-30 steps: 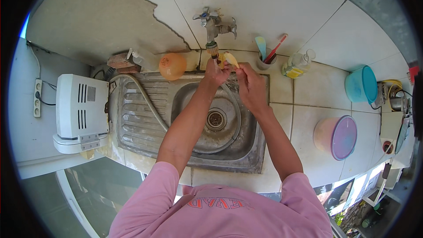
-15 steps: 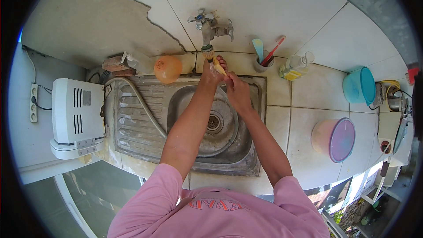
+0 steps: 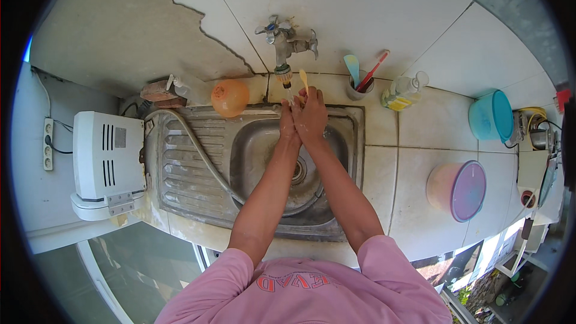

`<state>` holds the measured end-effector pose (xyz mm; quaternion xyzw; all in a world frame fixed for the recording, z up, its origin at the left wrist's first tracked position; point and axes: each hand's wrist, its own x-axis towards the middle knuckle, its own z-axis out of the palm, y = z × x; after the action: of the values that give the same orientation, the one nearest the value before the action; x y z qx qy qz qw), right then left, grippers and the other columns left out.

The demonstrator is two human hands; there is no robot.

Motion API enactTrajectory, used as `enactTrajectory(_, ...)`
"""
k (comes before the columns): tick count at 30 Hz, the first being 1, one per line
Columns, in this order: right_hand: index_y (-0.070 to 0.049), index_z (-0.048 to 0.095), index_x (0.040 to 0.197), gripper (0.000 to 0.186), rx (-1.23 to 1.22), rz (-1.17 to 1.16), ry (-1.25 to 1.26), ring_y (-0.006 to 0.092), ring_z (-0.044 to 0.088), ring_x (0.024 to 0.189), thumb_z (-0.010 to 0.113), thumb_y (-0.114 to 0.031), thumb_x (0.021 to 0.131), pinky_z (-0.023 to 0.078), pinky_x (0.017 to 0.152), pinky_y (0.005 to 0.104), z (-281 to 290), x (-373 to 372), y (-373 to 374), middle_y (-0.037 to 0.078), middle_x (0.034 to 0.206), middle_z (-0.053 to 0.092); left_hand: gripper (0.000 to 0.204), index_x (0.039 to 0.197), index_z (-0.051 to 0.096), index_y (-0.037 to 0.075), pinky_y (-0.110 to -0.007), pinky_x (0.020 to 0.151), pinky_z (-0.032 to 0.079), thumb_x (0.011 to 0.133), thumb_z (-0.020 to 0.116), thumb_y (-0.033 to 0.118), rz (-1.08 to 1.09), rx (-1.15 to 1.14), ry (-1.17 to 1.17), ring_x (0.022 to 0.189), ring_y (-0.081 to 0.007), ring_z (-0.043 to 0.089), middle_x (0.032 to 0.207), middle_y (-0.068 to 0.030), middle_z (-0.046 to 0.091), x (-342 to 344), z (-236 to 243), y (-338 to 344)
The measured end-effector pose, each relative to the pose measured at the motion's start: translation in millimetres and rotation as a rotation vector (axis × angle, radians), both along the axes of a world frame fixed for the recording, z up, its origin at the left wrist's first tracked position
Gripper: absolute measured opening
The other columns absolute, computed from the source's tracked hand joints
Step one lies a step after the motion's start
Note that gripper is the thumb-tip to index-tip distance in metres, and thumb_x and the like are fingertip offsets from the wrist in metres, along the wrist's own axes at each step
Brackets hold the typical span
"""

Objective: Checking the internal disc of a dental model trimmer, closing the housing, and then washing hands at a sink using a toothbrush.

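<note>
My right hand (image 3: 312, 119) is closed on a slim pale yellow spoon-like tool (image 3: 303, 78), which sticks up from it. My left hand (image 3: 288, 123) is pressed beside it, fingers curled; what they hold, if anything, is hidden. Both hands are over the steel sink (image 3: 243, 144), under the tap (image 3: 282, 45), whose thin stream runs onto them. A grey hose (image 3: 192, 144) crosses the drainboard into the basin.
Along the back are a brick (image 3: 157, 92), orange round object (image 3: 230, 98), cup with handled tools (image 3: 360, 89) and clear bottle (image 3: 402, 93). A white appliance (image 3: 108, 150) stands left; a teal-lidded tub (image 3: 492, 117) and purple-lidded tub (image 3: 456, 189) are on the right.
My left hand has come down from the tap's mouth into the stream. My right hand has moved in beside it and turned upward, with the yellow tool now pointing up.
</note>
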<state>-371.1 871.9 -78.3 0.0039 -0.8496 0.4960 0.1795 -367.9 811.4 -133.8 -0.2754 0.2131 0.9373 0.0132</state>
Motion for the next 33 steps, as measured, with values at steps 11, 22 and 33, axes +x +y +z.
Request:
enactTrajectory(11, -0.005, 0.055, 0.104, 0.018, 0.184, 0.501, -0.312, 0.0424, 0.06, 0.068, 0.046, -0.015, 0.092, 0.044, 0.058, 0.0491, -18, 53, 59, 0.025, 0.07, 0.059, 0.04, 0.114, 0.048, 0.002, -0.033, 0.079, 0.049, 0.1, 0.028, 0.034, -0.191, -0.25, 0.032, 0.087, -0.0219, 0.057, 0.086, -0.0075, 0.054, 6, 29, -16)
enactTrajectory(22, 0.0, 0.057, 0.092, 0.022, 0.12, 0.326, -0.285, 0.0439, 0.059, 0.065, 0.046, -0.019, 0.092, 0.046, 0.061, 0.0517, -16, 57, 39, 0.026, 0.07, 0.06, 0.028, 0.113, 0.047, -0.004, -0.033, 0.087, 0.052, 0.097, 0.04, 0.017, -0.322, -0.1, -0.039, 0.103, -0.0295, 0.057, 0.104, -0.0147, 0.058, 4, 21, -27)
enactTrajectory(33, -0.001, 0.056, 0.085, 0.027, 0.095, 0.348, -0.34, 0.0447, 0.058, 0.064, 0.043, -0.022, 0.093, 0.045, 0.062, 0.0528, -11, 47, 42, 0.026, 0.066, 0.058, 0.018, 0.105, 0.056, 0.002, -0.051, 0.097, 0.043, 0.093, 0.047, 0.013, -0.38, 0.169, -0.136, 0.12, -0.0332, 0.048, 0.107, -0.0114, 0.063, -2, 40, -25)
